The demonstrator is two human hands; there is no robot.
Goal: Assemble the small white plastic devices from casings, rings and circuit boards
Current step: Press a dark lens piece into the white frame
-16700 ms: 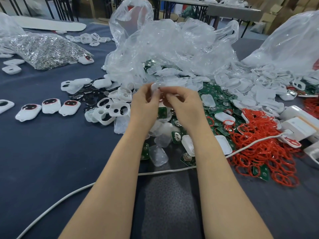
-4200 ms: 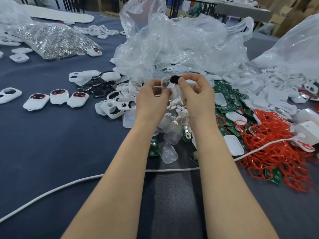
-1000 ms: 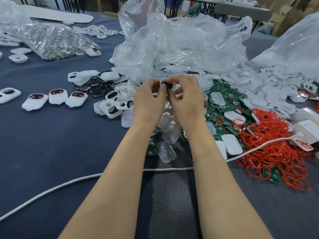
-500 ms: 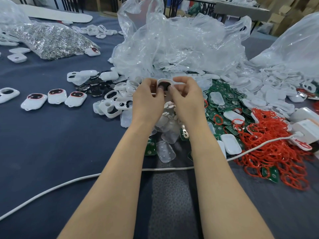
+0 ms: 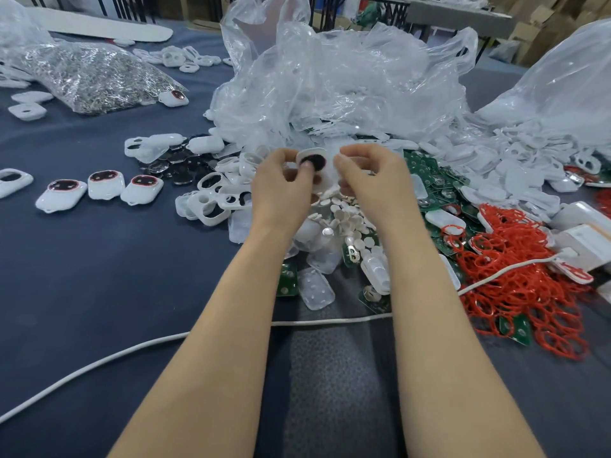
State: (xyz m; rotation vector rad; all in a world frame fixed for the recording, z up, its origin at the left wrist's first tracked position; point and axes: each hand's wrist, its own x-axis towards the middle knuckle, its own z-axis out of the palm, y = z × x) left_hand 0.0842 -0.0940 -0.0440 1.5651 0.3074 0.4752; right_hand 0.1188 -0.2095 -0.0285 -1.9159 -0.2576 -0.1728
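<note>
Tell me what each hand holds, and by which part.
The left hand pinches a white casing at its left edge, thumb on the black disc. The right hand is curled beside it; contact cannot be told.

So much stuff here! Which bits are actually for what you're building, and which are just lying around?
For the job: casing in the left hand, loose casings, red rings, green boards, finished devices.
Lying about: white cable, crumpled bags, cardboard boxes.

White casing (image 5: 318,166) with black centre, red rings (image 5: 515,279), green circuit boards (image 5: 439,180), navy tablecloth (image 5: 99,276)
</note>
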